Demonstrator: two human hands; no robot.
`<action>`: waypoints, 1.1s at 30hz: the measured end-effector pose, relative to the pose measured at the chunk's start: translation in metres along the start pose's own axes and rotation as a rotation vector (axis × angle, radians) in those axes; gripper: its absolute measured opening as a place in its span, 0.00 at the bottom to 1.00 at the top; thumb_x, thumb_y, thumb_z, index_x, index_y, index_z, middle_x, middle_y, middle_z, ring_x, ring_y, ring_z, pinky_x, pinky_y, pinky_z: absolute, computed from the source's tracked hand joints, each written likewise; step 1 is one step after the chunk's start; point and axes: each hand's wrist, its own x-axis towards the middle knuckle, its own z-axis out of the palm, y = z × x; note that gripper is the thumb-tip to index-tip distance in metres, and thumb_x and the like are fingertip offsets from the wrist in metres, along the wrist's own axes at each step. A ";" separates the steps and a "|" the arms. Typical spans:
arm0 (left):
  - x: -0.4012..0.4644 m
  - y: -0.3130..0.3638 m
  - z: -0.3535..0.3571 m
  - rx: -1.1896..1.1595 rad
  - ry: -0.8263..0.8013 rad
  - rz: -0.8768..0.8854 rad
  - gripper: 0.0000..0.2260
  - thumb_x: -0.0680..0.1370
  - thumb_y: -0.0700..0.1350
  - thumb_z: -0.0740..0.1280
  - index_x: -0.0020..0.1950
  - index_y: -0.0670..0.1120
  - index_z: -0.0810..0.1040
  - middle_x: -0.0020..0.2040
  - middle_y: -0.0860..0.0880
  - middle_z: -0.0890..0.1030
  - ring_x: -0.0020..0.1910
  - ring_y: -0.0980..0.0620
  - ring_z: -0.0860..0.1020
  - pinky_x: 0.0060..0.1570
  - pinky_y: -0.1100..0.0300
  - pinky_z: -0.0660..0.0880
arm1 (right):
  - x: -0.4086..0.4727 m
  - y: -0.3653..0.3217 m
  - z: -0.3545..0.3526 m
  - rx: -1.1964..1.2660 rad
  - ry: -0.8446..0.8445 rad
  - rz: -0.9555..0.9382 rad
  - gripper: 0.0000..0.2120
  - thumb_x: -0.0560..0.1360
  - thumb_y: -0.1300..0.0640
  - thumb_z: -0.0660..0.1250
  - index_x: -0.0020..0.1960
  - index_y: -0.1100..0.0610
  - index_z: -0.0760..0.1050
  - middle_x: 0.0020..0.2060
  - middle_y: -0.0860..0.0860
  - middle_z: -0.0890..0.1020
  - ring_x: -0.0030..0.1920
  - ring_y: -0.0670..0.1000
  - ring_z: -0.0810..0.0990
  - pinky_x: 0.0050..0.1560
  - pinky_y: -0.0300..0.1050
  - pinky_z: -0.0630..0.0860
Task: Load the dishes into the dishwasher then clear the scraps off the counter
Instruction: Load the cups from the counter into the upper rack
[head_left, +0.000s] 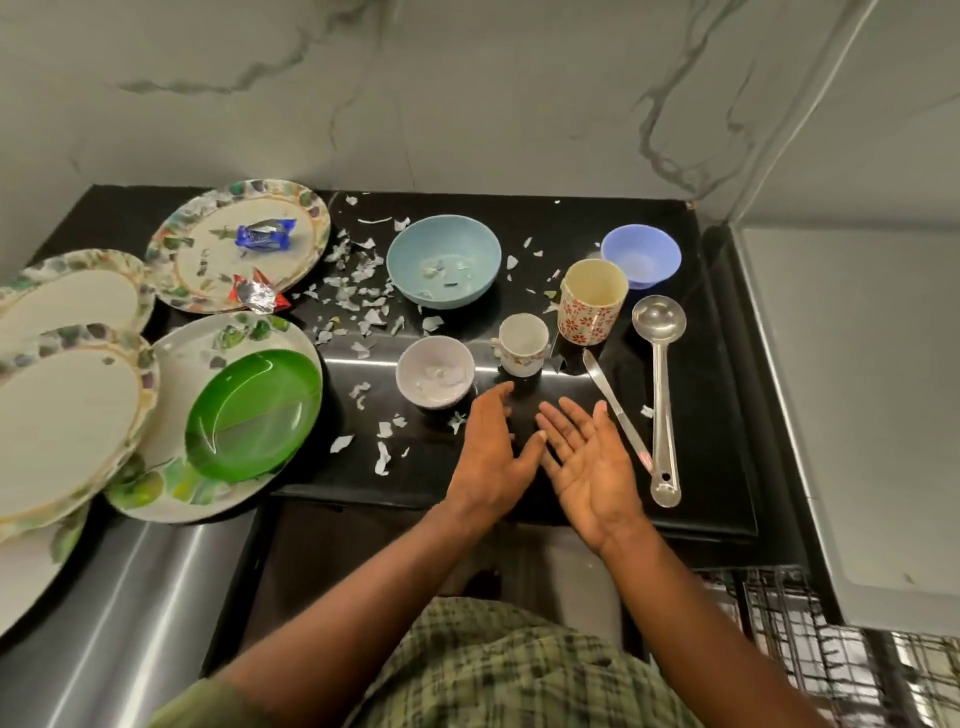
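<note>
Dishes cover the black counter (701, 415). Patterned plates (72, 415) are stacked at the left, and one (208, 270) holds candy wrappers. A green plate (254, 410) lies on a white plate. A light blue bowl (444, 260), a purple bowl (641, 254), a small white bowl (435, 371), a small teacup (522, 344) and a flowered mug (592, 299) stand in the middle. A steel ladle (661, 364) and a knife (615, 410) lie at the right. Paper scraps (358, 286) are scattered about. My left hand (491, 447) and my right hand (587, 457) hover open and empty near the counter's front edge.
A marble wall rises behind the counter. The dishwasher's wire rack (810, 639) shows at the lower right, under a grey appliance surface (857, 389). A steel surface (130, 623) lies at the lower left.
</note>
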 end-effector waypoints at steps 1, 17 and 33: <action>0.006 -0.004 0.001 -0.001 0.001 -0.005 0.35 0.78 0.49 0.74 0.80 0.50 0.60 0.74 0.52 0.66 0.70 0.56 0.70 0.68 0.54 0.76 | 0.002 0.002 0.000 0.015 0.015 -0.004 0.30 0.84 0.37 0.57 0.77 0.57 0.69 0.70 0.56 0.80 0.72 0.53 0.77 0.79 0.56 0.65; 0.093 0.012 0.020 -0.152 0.247 -0.097 0.37 0.74 0.42 0.78 0.78 0.46 0.63 0.69 0.51 0.72 0.69 0.52 0.72 0.75 0.51 0.69 | 0.009 0.007 -0.010 0.189 0.112 0.004 0.39 0.81 0.32 0.53 0.79 0.60 0.65 0.71 0.58 0.79 0.73 0.56 0.77 0.78 0.54 0.67; -0.043 0.084 0.068 -0.224 -0.286 0.286 0.32 0.66 0.52 0.80 0.66 0.54 0.72 0.60 0.66 0.79 0.60 0.64 0.79 0.56 0.68 0.76 | -0.074 -0.029 -0.093 0.280 0.063 -0.034 0.28 0.86 0.41 0.59 0.76 0.60 0.73 0.70 0.66 0.76 0.64 0.62 0.79 0.65 0.54 0.78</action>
